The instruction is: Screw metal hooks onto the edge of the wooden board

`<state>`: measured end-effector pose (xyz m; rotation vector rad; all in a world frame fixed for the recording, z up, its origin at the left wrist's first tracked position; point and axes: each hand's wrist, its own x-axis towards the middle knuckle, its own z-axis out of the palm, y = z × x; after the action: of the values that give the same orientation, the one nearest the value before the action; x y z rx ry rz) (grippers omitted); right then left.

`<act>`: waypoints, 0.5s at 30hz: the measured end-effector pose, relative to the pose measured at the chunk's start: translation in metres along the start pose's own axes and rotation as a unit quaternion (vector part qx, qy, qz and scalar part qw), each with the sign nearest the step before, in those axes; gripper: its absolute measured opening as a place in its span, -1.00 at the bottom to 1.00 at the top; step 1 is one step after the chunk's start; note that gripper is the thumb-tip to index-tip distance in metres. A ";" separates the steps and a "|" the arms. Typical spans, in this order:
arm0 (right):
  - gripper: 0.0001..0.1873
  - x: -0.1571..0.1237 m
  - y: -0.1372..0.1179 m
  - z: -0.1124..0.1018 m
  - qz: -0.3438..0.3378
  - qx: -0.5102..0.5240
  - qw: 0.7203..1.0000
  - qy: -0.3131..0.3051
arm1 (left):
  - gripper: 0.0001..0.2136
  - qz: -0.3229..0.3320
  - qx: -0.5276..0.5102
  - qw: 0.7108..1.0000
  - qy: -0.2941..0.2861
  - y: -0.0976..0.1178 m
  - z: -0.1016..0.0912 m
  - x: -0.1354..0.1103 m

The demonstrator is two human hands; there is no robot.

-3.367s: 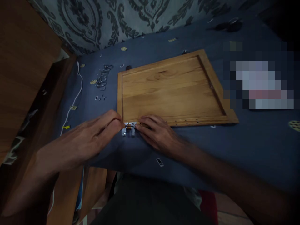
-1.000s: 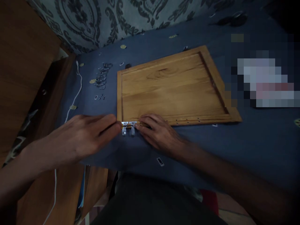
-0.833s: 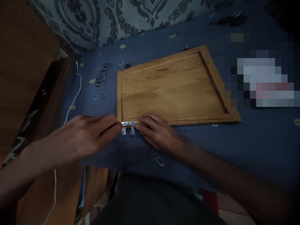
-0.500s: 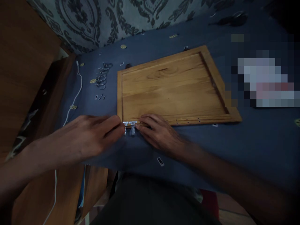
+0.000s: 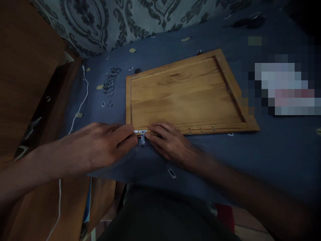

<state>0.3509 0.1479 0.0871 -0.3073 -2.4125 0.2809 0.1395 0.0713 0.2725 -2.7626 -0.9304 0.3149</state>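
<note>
Two silvery metal fittings (image 5: 142,139) sat at the near left corner of the wooden panel (image 5: 185,97), which lay flat on a dark blue patterned cloth (image 5: 213,157). The left hand (image 5: 107,144), its fingertips drawn close together, partly covered one fitting, while the right hand (image 5: 173,142) rested bent fingers on the panel's near edge beside the other; whether either gripped anything I could not tell. Farther off lay loose metal hooks (image 5: 109,83) and a white cable (image 5: 87,88).
</note>
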 end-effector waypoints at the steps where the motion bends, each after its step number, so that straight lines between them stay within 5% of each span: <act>1: -0.76 0.000 0.000 0.000 0.004 0.001 1.000 -0.003 | -0.69 0.000 -0.001 1.000 0.001 0.000 0.000 0.000; 15: -0.74 0.001 0.000 0.001 0.011 0.018 1.000 -0.006 | -0.73 -0.002 0.022 1.000 0.003 0.000 0.002 -0.001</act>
<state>0.3495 0.1485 0.0864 -0.3157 -2.4144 0.3367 0.1379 0.0706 0.2706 -2.7200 -0.9162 0.3216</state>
